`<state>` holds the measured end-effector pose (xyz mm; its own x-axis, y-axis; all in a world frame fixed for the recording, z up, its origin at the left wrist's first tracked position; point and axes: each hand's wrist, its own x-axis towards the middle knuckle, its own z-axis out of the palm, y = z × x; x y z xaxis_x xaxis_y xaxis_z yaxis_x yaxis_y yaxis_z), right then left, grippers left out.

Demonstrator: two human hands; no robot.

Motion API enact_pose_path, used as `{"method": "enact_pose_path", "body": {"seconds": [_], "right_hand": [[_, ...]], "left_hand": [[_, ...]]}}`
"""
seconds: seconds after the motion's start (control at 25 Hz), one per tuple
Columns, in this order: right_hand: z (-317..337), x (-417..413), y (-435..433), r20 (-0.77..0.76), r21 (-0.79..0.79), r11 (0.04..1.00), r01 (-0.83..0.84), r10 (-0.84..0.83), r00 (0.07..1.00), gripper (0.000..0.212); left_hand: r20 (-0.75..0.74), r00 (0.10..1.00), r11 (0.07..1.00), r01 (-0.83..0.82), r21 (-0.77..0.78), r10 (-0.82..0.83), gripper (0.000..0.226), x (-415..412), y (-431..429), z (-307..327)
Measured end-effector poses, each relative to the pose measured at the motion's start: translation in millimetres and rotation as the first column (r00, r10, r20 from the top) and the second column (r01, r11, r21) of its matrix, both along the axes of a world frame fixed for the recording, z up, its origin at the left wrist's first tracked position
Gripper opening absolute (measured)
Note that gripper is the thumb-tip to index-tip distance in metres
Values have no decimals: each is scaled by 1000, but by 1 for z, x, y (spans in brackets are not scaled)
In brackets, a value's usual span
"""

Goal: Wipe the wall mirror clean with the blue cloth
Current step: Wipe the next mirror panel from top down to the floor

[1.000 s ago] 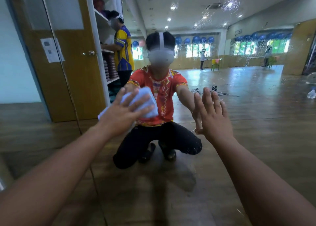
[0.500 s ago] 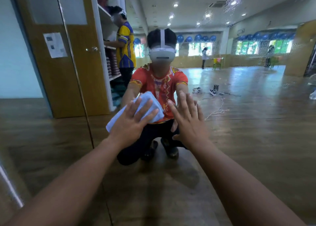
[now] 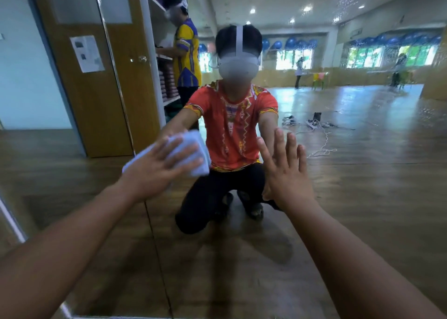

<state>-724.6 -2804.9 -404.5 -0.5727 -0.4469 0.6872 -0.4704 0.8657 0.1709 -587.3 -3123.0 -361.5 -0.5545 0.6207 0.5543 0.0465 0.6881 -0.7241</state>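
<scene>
Folded blue cloth [image 3: 191, 149] flat against wall mirror [image 3: 362, 197], left of centre, under left hand [image 3: 157, 171]; fingers spread straight, pressing, not gripping; right hand [image 3: 287, 173] released, palm and straight fingers flat on glass near cloth, not touching it; reflected in glass: kneeling person in orange shirt [image 3: 232, 125]; white shelf unit [image 3: 151, 77] holding stacks of reddish-brown items [image 3: 167, 81], kind unclear; wooden door [image 3: 96, 106] beside shelves.

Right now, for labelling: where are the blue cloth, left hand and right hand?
blue cloth [image 3: 193, 137], head view, top corner.
left hand [image 3: 150, 173], head view, its back.
right hand [image 3: 287, 176], head view, its back.
</scene>
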Motion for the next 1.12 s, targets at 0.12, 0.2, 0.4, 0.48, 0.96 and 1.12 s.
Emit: {"method": "enact_pose_path", "body": {"seconds": [0.12,0.2,0.4,0.48,0.96,1.12], "right_hand": [[2,3,1,21,5,1000,1,-1,1000,160],[5,6,1,59,15,1000,8,-9,998,161],[7,10,0,85,11,1000,21,-22,996,162],[8,10,1,101,16,1000,21,-22,995,162],[10,10,4,133,43,999,28,-33,991,170],[12,13,4,152,36,999,20,-26,988,170]], "left_hand": [[-97,994,990,-38,135,51,66,-7,5,73],[-143,988,974,-17,225,50,68,-13,20,83],[-78,996,988,54,148,-43,80,-23,38,-26],[88,996,999,17,-43,-13,92,-8,24,-83],[-166,974,688,14,726,155,74,9,-7,70],[-288,926,531,121,839,246,70,-8,16,12]]}}
